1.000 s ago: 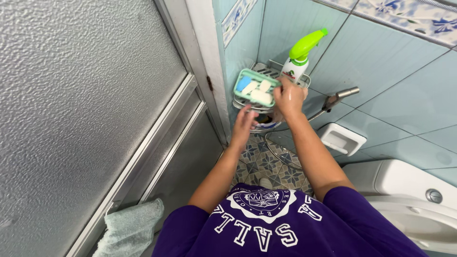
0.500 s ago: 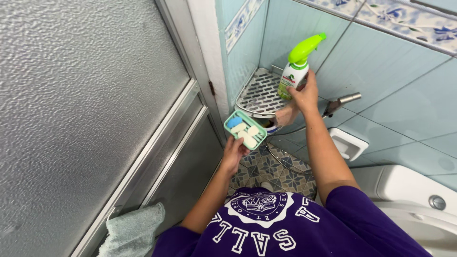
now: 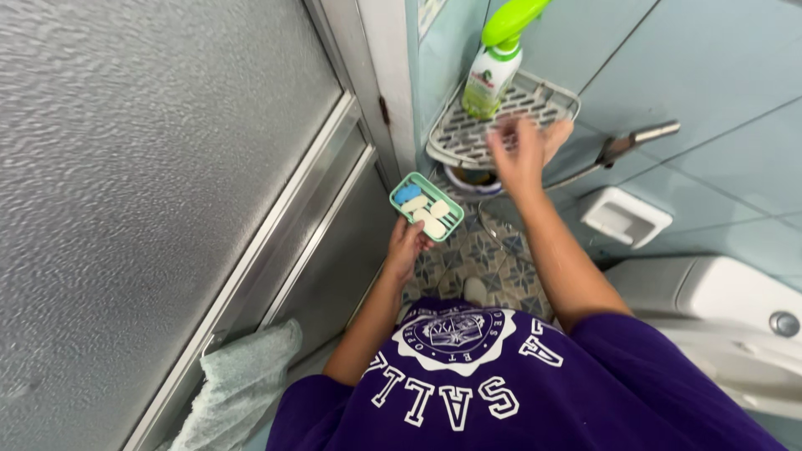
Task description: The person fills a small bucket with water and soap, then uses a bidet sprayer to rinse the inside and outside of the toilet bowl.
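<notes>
Soap dish (image 3: pixel 426 205), long axis near-right to far-left, held in left hand (image 3: pixel 407 246); right hand (image 3: pixel 522 150) spread wide over corner rack (image 3: pixel 468 138).

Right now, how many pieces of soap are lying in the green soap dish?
4 show in the soap dish held by the left hand: a blue piece at its far end, then three white pieces toward the near end. Smaller bits may be hidden.
</notes>
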